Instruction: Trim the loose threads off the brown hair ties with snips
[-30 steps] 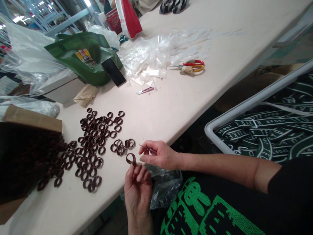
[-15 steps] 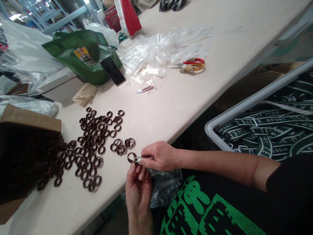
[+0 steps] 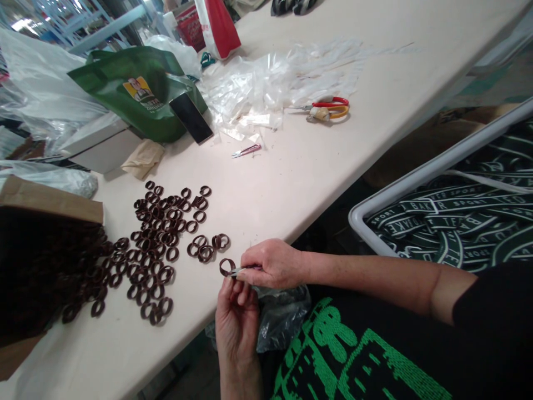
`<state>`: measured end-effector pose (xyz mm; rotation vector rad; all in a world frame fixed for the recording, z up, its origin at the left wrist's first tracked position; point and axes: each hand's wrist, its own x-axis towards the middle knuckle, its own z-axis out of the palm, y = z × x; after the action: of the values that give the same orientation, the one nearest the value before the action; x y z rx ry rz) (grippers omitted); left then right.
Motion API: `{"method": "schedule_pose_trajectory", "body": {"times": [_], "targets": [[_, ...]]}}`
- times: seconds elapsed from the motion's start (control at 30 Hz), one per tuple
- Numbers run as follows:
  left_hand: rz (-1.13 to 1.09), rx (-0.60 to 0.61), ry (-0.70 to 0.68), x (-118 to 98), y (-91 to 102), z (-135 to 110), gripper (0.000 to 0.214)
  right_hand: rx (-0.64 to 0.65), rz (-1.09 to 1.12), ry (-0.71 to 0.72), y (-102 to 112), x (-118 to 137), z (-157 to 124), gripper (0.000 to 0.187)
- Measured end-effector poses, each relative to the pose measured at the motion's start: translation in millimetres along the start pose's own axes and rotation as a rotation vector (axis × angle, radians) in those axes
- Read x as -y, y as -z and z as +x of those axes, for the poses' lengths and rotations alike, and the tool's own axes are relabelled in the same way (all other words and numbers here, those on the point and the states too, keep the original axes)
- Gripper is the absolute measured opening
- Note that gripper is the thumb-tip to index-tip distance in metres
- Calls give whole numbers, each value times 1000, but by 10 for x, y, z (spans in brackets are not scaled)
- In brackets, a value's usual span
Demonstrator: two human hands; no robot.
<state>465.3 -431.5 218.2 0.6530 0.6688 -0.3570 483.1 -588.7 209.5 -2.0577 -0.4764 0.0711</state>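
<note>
My left hand (image 3: 238,311) pinches a small dark brown loop (image 3: 225,267) between thumb and fingertips, just off the table's near edge. My right hand (image 3: 272,264) is closed around thread snips (image 3: 252,267), whose handle mostly hides inside the fist. The metal tips of the snips meet the loop's lower right side, close to my left fingertips. Whether the blades are apart there is too small to tell. Several similar loops (image 3: 206,254) lie together on the table just beyond my hands, and a larger scattered pile (image 3: 160,228) spreads to the left.
A paper bag (image 3: 50,200) of loops lies at the left. Pink snips (image 3: 247,150), red-and-orange scissors (image 3: 331,109), a phone (image 3: 191,118), a green bag (image 3: 137,97) and clear plastic bags (image 3: 266,83) rest farther back. A grey-rimmed bin (image 3: 358,219) of printed straps stands at the right.
The held loop has tilted and shifted very slightly to the right, with the snips' tips lower against it. Both hands otherwise keep nearly the same place and grip.
</note>
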Motion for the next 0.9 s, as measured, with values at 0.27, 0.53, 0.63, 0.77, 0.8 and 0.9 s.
{"method": "schedule_pose_trajectory", "body": {"times": [0.27, 0.53, 0.63, 0.77, 0.8, 0.9], "targets": [[53, 9, 6, 16, 15, 14, 32, 41, 54, -11, 70, 6, -16, 29], [171, 8, -40, 43, 72, 36, 27, 220, 204, -99, 138, -56, 21, 32], [224, 56, -60, 55, 97, 29, 28, 245, 235, -113, 140, -78, 14, 33], [269, 83, -82, 58, 116, 19, 29, 263, 283, -119, 161, -72, -2, 33], [279, 83, -84, 57, 119, 18, 29, 268, 290, -121, 169, -69, -5, 34], [286, 91, -89, 55, 119, 16, 29, 278, 287, -130, 182, -65, -8, 35]]}}
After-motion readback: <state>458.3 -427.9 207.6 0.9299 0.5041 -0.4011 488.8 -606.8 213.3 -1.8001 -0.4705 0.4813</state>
